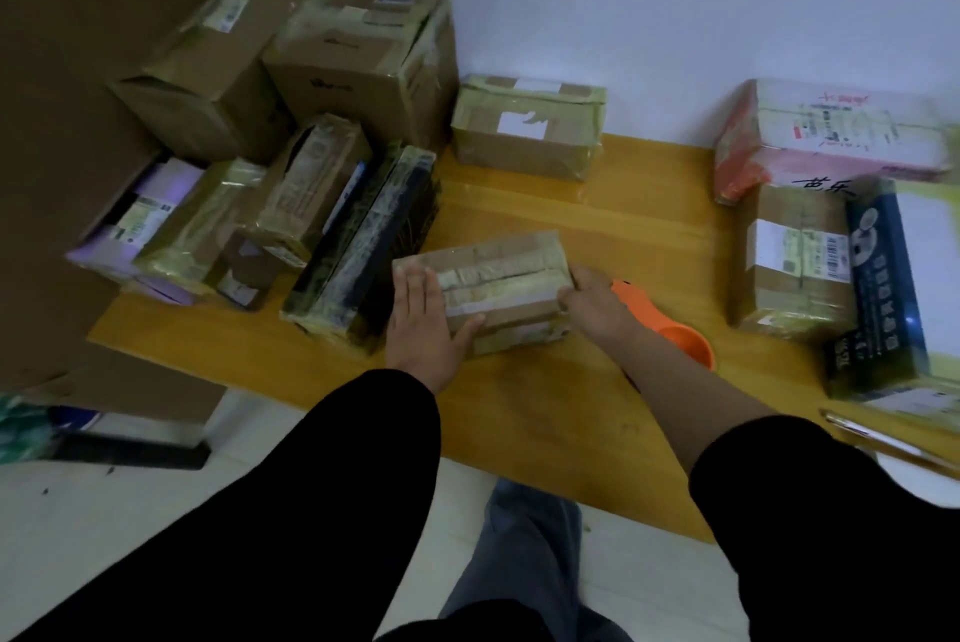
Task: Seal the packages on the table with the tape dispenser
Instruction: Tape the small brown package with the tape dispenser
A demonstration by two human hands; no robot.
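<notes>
Package [498, 288], one, at frame centre on the table [519, 423] between two hands: left hand [423, 319] flat on its left end, fingers straight, together; right hand [589, 301] fingers curled round its right end. One orange tape dispenser [685, 348] just right of that wrist.

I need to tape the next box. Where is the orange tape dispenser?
The tape dispenser lies on the table in the head view, just right of the centre package, partly behind the right hand.
</notes>
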